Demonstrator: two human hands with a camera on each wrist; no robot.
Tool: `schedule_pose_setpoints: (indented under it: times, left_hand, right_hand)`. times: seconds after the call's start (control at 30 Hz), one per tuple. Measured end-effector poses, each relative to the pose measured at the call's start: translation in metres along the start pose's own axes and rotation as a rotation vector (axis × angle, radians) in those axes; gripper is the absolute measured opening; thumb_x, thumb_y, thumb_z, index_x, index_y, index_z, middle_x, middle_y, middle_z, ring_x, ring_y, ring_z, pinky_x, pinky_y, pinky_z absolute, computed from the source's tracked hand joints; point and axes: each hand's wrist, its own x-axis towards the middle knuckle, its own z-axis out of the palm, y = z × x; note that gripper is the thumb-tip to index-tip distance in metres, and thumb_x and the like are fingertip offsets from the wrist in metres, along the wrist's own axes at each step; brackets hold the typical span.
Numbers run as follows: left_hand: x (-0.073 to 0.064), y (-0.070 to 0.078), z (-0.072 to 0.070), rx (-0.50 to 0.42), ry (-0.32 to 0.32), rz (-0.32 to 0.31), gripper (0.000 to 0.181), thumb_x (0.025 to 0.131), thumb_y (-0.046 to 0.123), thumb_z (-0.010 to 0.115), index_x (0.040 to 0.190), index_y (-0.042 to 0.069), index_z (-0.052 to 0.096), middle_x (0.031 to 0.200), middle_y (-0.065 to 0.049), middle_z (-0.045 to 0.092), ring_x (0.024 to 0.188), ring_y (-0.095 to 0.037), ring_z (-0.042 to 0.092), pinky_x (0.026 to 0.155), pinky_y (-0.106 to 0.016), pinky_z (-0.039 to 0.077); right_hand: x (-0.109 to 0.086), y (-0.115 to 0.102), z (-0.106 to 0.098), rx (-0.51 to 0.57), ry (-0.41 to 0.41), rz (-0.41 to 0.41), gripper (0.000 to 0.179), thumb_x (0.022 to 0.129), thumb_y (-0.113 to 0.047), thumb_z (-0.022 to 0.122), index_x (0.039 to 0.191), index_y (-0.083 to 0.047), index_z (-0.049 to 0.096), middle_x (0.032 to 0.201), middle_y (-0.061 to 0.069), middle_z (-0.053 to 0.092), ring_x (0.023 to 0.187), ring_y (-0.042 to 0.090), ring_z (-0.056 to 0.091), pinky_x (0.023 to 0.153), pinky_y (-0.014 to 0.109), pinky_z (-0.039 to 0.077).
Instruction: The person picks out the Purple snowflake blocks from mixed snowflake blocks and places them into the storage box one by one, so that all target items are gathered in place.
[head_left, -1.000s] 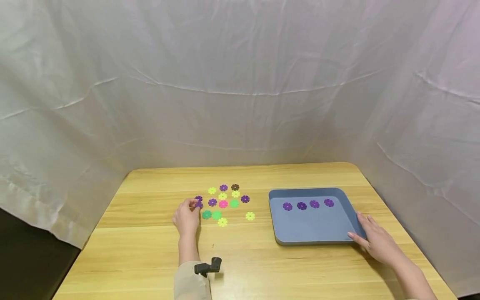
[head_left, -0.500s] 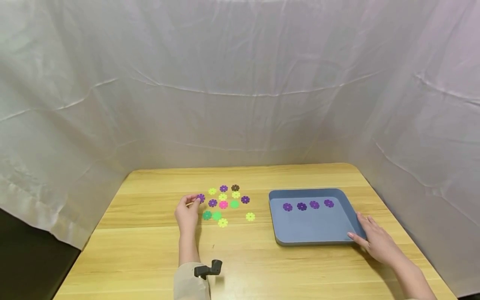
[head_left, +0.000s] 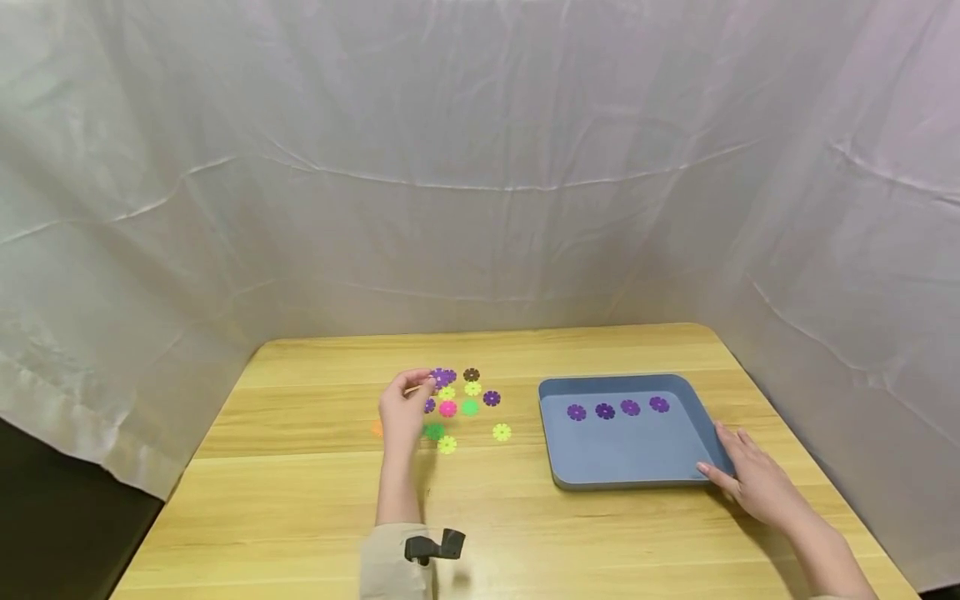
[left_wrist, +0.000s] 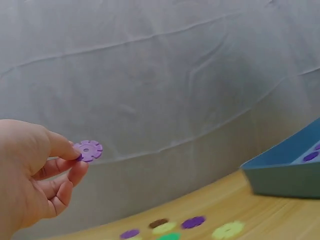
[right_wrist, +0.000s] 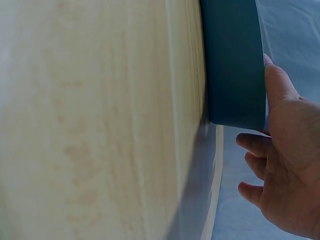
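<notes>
In the head view my left hand (head_left: pixel 402 408) is over the left part of a group of flower-shaped plastic discs. Thumb and fingertips pinch a purple snowflake disc (left_wrist: pixel 89 151) by its edge, raised above the table in the left wrist view. My right hand (head_left: pixel 761 479) rests at the front right corner of a blue-grey tray (head_left: pixel 637 467). Its thumb (right_wrist: pixel 280 85) lies over the rim, while the other fingers stretch loosely along the outside of the right wall. A row of several purple discs (head_left: pixel 605 412) lies inside the tray.
Around the left hand lie a pink disc (head_left: pixel 447 409), a brown disc (head_left: pixel 471 375), a yellow disc (head_left: pixel 502 432), a green disc (head_left: pixel 469 407) and several others. An orange piece (head_left: pixel 377 428) shows left of the wrist. Grey curtains (head_left: pixel 480 208) enclose the wooden table (head_left: pixel 525 542).
The left hand lifts the purple disc from the group's left side and carries it right and farther back. An orange piece comes into sight behind the hand. The right hand stays at the tray.
</notes>
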Motion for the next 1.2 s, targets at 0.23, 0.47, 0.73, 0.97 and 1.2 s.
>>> schedule_pose_setpoints:
  times: [0.23,0.47,0.73,0.97,1.2]
  left_hand:
    - [-0.014,0.002,0.041,-0.002,-0.180,0.010,0.022,0.088,0.007,0.067,0.110,0.005,0.068,0.103,-0.015,0.069,0.089,-0.024,0.070,0.073,-0.022,0.057]
    - [-0.028,-0.001,0.093,0.052,-0.366,0.046,0.020,0.087,0.006,0.067,0.107,0.005,0.069,0.097,-0.012,0.071,0.081,-0.018,0.069,0.077,-0.033,0.060]
    - [-0.043,-0.003,0.148,0.104,-0.497,0.079,0.017,0.085,0.002,0.068,0.101,0.005,0.071,0.087,-0.008,0.071,0.069,-0.008,0.067,0.071,-0.032,0.060]
    - [-0.052,-0.002,0.192,0.101,-0.566,0.018,0.009,0.085,0.003,0.069,0.094,0.005,0.072,0.077,-0.005,0.070,0.068,-0.016,0.070,0.069,-0.037,0.060]
    - [-0.066,-0.012,0.235,0.068,-0.592,-0.128,0.006,0.085,-0.001,0.068,0.088,0.004,0.071,0.068,0.003,0.066,0.062,-0.012,0.066,0.072,-0.038,0.061]
  right_hand:
    - [-0.002,-0.001,0.000,0.001,0.017,-0.011,0.079,0.097,-0.039,0.057,0.147,0.012,0.025,0.147,0.038,0.031,0.138,0.058,0.021,0.106,0.073,0.022]
    - [-0.002,0.000,0.001,-0.026,0.038,-0.021,0.080,0.096,-0.041,0.058,0.146,0.013,0.026,0.146,0.038,0.032,0.138,0.057,0.023,0.104,0.072,0.025]
    - [-0.002,-0.004,0.001,-0.063,-0.027,0.013,0.084,0.096,-0.047,0.055,0.148,0.011,0.025,0.152,0.035,0.027,0.143,0.053,0.017,0.107,0.072,0.022]
    - [-0.002,-0.006,0.000,-0.090,-0.033,0.016,0.085,0.096,-0.049,0.053,0.149,0.010,0.023,0.153,0.033,0.025,0.145,0.050,0.015,0.108,0.072,0.022]
    - [-0.004,-0.009,0.003,-0.079,-0.025,0.016,0.084,0.096,-0.049,0.053,0.149,0.009,0.023,0.154,0.033,0.024,0.146,0.049,0.012,0.109,0.071,0.021]
